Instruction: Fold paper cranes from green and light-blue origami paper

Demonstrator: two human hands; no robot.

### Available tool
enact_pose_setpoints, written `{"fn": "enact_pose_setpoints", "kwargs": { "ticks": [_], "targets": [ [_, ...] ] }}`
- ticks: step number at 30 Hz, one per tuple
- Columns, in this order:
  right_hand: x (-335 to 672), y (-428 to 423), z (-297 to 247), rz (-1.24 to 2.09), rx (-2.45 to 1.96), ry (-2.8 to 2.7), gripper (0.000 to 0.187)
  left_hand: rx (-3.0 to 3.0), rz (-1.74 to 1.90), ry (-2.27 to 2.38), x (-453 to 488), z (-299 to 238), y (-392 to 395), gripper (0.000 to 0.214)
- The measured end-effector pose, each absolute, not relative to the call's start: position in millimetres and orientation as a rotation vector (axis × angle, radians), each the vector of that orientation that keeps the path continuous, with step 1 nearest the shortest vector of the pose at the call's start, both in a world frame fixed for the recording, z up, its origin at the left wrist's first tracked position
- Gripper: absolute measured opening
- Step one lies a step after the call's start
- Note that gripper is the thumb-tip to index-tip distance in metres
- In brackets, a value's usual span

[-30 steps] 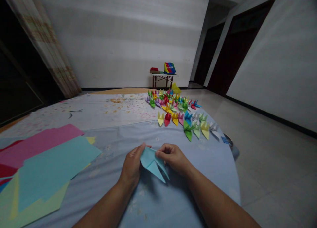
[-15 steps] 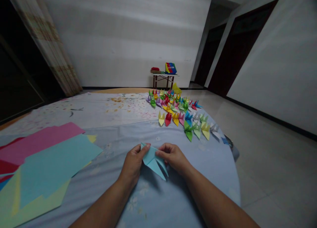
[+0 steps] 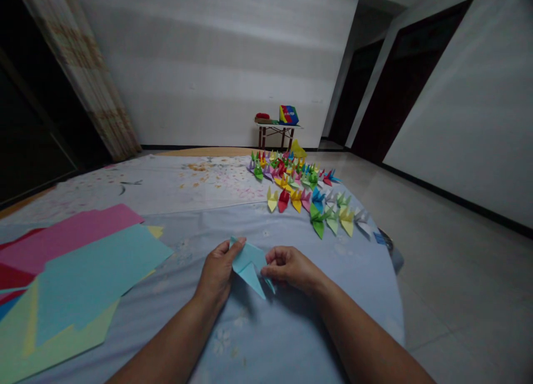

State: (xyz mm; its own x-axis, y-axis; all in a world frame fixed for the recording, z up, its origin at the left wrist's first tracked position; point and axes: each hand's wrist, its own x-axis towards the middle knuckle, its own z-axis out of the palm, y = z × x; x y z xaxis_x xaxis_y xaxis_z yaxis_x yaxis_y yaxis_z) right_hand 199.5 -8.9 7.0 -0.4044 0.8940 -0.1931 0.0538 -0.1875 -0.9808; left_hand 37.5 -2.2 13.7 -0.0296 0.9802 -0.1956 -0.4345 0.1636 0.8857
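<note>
1. The left hand (image 3: 216, 270) holds the light-blue folded paper (image 3: 252, 256) at its far-left corner, thumb pressed on the upper face and the fingers mostly hidden underneath.
2. The right hand (image 3: 289, 267) has a narrow pinch on the paper's right side: its thumb lies over the upper end of the right-hand point, and the other fingers curl in close behind.
3. From the left hand's grip, the paper extends toward the right and the near edge of the surface. Its long axis slants that way, ending in 2 narrow points that aim at the near edge.
4. The relation that matters: the right hand is the nearer of the 2 to those points, while the left anchors the opposite end. The left-hand point hangs free of all fingers; the tip of the right-hand point pokes out below the right thumb.
5. The paper appears to be held just above the blue cloth (image 3: 333, 339), with a shadow below it, well inside the curved right edge of the surface.
6. Toward the left edge, apart from the left hand, the loose paper sheets (image 3: 100, 273) overlap in light blue, pink, red and pale green.
7. Along the right edge, past the right hand, stand the nearer paper birds (image 3: 317, 217); the farther paper birds (image 3: 287, 170) crowd toward the far-right edge.
</note>
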Motion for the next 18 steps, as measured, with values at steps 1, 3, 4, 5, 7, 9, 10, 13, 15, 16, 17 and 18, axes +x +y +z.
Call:
{"fn": "enact_pose_setpoints", "kwargs": {
  "ticks": [1,3,4,5,7,9,10,13,15,16,17,18],
  "targets": [
    [199.9,-9.3,7.4,1.677,-1.136,-1.434,0.038,0.703,1.305,1.009,37.4,13.8,-2.0,0.026],
    [200.8,-10.6,8.2,1.715,-1.127,-1.477,0.036,0.681,1.312,1.008,35.9,13.8,-0.9,0.026],
    [201.4,-11.6,8.7,1.74,-1.122,-1.505,0.035,0.667,1.325,1.007,34.4,13.9,0.1,0.025],
    [202.2,-12.6,9.2,1.77,-1.12,-1.531,0.035,0.652,1.344,1.006,32.4,14.1,1.4,0.025],
    [204.1,-14.2,10.5,1.845,-1.125,-1.563,0.036,0.626,1.388,1.006,27.6,15.0,4.5,0.025],
    [206.5,-14.3,12.3,1.887,-1.139,-1.56,0.039,0.61,1.422,1.008,23.3,16.2,7.3,0.025],
    [207.7,-13.4,13.2,1.873,-1.149,-1.551,0.039,0.61,1.428,1.008,22.1,16.6,8.1,0.025],
    [209.1,-8.4,14.6,1.662,-1.211,-1.453,0.037,0.631,1.411,0.999,23.2,16.5,7.5,0.025],
    [206.7,-5.3,13.5,1.508,-1.222,-1.367,0.038,0.669,1.376,0.99,27.3,14.8,4.8,0.025],
    [204.4,-4.5,12.5,1.468,-1.208,-1.342,0.039,0.702,1.351,0.99,29.8,13.7,3.0,0.025],
    [201.8,-4.4,11.2,1.456,-1.181,-1.334,0.04,0.745,1.323,0.994,32.3,12.5,1.0,0.025],
    [198.9,-4.9,10.0,1.465,-1.147,-1.344,0.04,0.793,1.291,1.001,34.7,11.5,-1.1,0.025]
  ]
}}
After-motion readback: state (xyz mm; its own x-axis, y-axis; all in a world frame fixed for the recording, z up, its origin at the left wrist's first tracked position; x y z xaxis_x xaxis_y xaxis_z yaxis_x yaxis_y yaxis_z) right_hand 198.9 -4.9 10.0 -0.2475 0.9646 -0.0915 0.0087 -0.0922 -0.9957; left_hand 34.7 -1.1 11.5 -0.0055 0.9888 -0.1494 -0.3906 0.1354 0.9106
